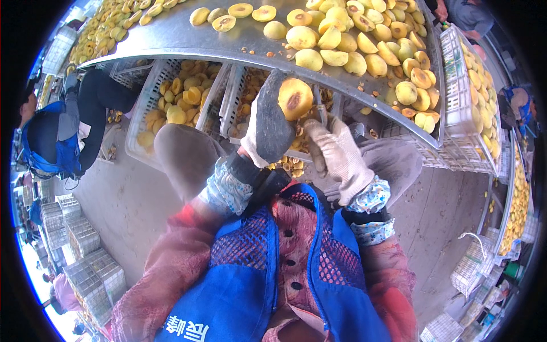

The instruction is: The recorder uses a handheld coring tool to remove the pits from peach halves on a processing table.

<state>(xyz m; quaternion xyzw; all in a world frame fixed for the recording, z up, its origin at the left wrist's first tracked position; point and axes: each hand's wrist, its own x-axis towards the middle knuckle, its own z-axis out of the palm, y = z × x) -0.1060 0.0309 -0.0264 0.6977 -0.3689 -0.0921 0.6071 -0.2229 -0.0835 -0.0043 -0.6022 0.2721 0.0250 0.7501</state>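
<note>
My left hand [268, 122], in a white glove with a dark grey coated palm, grips a yellow peach half [296, 98] with its brown pit side showing. It is raised just below the edge of the metal table [171, 43]. Close beside it, my right hand [339, 151] wears a soiled cream glove, and its fingers are curled. A narrow greyish piece [323, 115] sticks up by those fingers; whether it is a tool in the hand cannot be made out. Many peach halves [336, 43] lie on the table above my hands.
Under the table edge, a white crate [137, 134] holds peach halves, with another crate [229, 111] beside it. A full crate [456, 85] stands at the table's right end. A person in blue [54, 137] is at the left. Stacked crates [94, 279] stand behind on the left.
</note>
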